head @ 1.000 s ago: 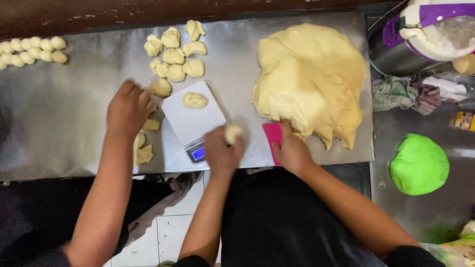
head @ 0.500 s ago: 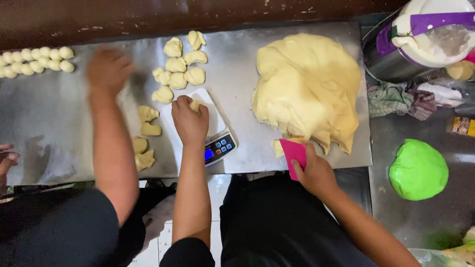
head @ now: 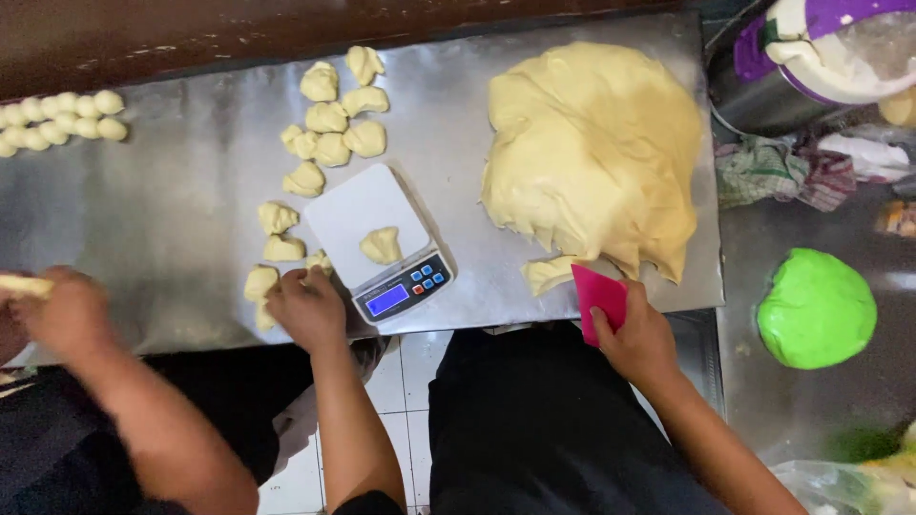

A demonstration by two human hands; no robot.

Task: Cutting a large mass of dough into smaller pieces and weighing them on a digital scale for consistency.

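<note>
Since the earlier frame the left hand [head: 307,307] has drawn back from the scale platform to the near tabletop edge, leaving a dough piece [head: 382,245] lying alone on the white kitchen scale [head: 374,235]. That hand now rests knuckles-up, fingers curled, beside a small dough lump [head: 320,262] at the scale's left corner; whether it grips that lump cannot be told from this angle. The right hand [head: 637,339] is closed on a pink scraper [head: 599,299], whose upper edge stands just beside a cut-off strip of dough [head: 550,274] at the foot of the large dough mass [head: 593,157].

Surroundings: portioned dough pieces [head: 329,119] lie scattered left of and behind the scale on the steel tabletop [head: 181,200]. A row of small rolled balls [head: 62,119] sits at the far left. A co-worker's hand [head: 65,315] works at the left edge, apparently rolling a pale piece. The scale's front panel carries a blue display [head: 388,299] and small coloured buttons.

To the right, off the sheet, are a crumpled checked cloth [head: 778,172], a metal bowl with a purple-and-white lid [head: 821,48] and a bright green rounded object [head: 817,307].
</note>
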